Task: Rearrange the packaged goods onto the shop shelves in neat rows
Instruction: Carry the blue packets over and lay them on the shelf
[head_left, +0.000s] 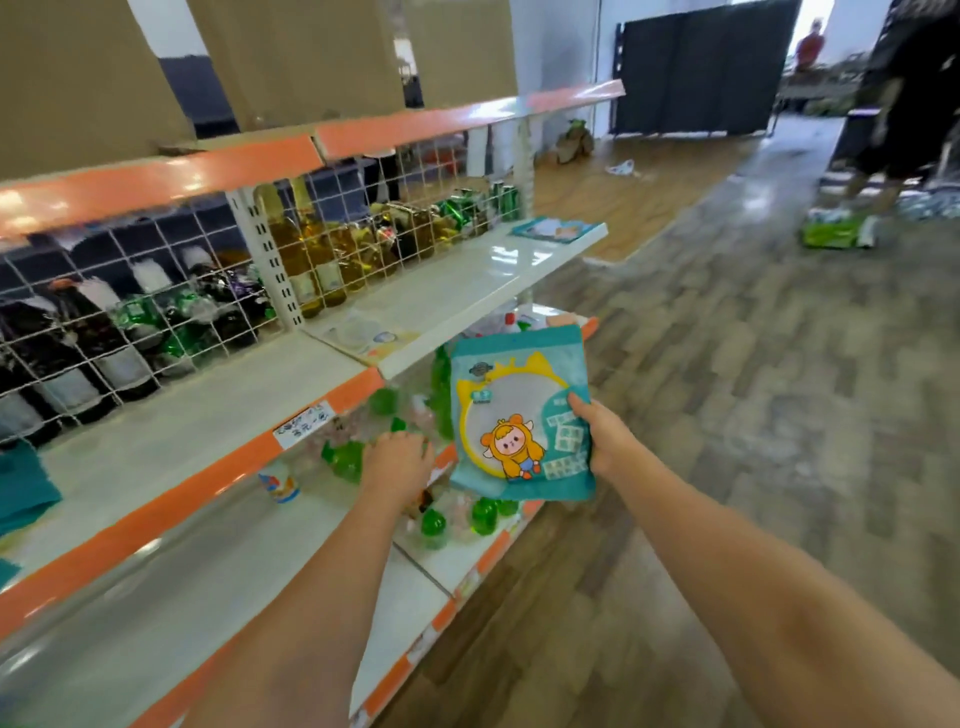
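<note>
Teal snack pouch (522, 415) with cartoon figure: upright, face toward camera, centre frame. Similar pouches lie flat on middle shelf (457, 283).

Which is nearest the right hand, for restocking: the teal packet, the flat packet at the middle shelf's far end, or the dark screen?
1. Teal packet, held in the right hand.
2. Flat packet, far end of the middle shelf.
3. Dark screen, far back.

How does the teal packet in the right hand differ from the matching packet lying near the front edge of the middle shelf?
The held packet is upright, off the shelves, pinched at its edge by the right hand; the shelf packet lies flat and untouched. The held packet shows a sharp cartoon figure; the shelf packet looks washed out and blurred. Both have a round window on the front. The left hand reaches among the green bottles below.
</note>
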